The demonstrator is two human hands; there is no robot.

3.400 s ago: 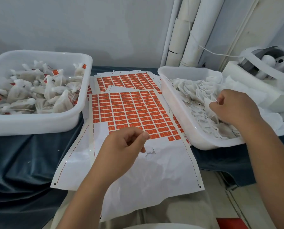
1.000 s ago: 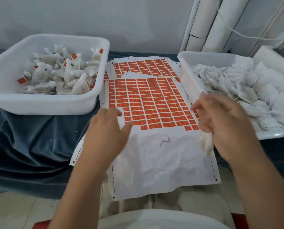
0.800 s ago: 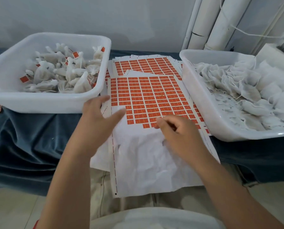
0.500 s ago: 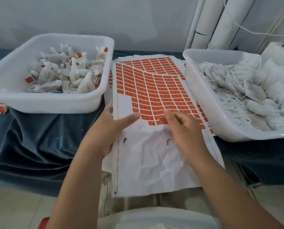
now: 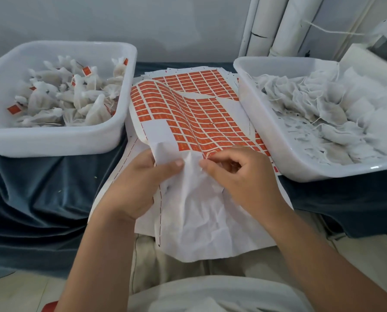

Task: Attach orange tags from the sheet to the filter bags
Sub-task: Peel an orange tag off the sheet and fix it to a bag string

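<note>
Tag sheet (image 5: 194,122): left hand (image 5: 140,183) pinches its bare part at 7 o'clock, right hand (image 5: 239,176) nips nearest orange tag (image 5: 193,147) at 5 o'clock; best held taut, peeled slowly.

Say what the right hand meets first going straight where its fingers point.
Probably the sheet's raised white fold, just ahead of the right hand; the left hand pinches it right beyond.
</note>
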